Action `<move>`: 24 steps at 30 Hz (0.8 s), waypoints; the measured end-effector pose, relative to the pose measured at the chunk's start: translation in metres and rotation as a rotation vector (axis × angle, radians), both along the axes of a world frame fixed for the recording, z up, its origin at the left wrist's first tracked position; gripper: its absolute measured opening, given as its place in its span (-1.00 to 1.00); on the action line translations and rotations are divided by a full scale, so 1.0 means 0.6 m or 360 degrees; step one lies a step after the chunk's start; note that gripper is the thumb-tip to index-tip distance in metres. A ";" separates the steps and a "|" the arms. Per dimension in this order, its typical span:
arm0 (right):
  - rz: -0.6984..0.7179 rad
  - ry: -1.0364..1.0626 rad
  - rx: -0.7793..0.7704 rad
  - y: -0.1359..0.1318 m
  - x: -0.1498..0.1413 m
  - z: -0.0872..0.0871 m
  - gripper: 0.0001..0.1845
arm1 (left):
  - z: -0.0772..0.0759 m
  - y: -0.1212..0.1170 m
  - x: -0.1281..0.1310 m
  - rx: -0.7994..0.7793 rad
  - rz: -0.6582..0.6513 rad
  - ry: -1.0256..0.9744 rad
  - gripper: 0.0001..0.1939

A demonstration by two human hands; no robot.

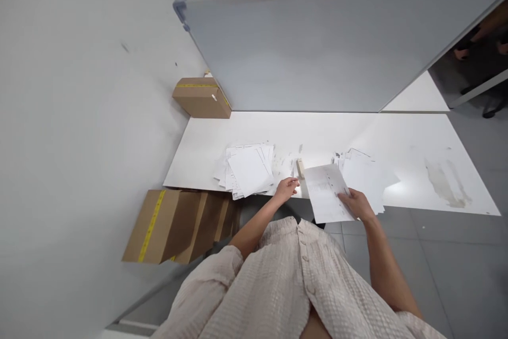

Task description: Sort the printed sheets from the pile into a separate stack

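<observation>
My right hand (354,204) grips a printed sheet of paper (327,191) by its right side, thumb on top. The sheet is tilted over the table's front edge. My left hand (286,190) is to the left of that sheet, its fingers loosely bent and apart, with nothing visible in them. Just beyond the left fingertips lies a small pale wooden block (300,168), close to the sheet's upper left corner. On the left is an untidy pile of papers (250,170). Another loose pile of papers (365,177) lies at the right, partly behind the held sheet.
A white board (301,53) stands along the back of the white table (413,164). One cardboard box (204,98) sits at the table's back left corner. More cardboard boxes (170,222) stand below the left end, by the wall. Part of another person (462,53) shows at far right.
</observation>
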State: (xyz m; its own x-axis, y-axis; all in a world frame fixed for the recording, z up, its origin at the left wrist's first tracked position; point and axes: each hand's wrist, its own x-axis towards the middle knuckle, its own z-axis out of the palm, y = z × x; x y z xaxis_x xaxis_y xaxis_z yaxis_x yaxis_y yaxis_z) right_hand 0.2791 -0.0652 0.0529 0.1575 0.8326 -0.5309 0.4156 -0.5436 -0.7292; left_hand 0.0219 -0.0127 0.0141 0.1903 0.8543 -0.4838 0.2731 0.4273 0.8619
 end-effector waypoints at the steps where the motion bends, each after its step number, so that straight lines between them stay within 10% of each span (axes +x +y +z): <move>1: -0.0034 0.0050 -0.0118 -0.009 0.019 -0.003 -0.66 | -0.005 0.000 -0.001 0.0045 -0.0045 0.0102 -0.72; 9: -0.0184 0.0301 -0.0461 -0.046 0.048 -0.054 -0.77 | -0.024 0.014 0.003 0.0642 -0.0567 0.0681 -0.54; 24: -0.0152 0.0308 -0.0345 0.016 -0.003 -0.118 -0.76 | -0.041 0.042 0.029 0.0443 -0.0880 0.0953 -0.48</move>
State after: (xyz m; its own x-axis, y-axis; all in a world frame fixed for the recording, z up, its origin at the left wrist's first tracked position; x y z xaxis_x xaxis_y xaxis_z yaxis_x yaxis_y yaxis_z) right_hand 0.2776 -0.0554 -0.0179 0.1083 0.6831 -0.7222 0.2196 -0.7250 -0.6528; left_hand 0.0392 0.0126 -0.0108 0.3935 0.8166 -0.4222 0.8218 -0.1065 0.5598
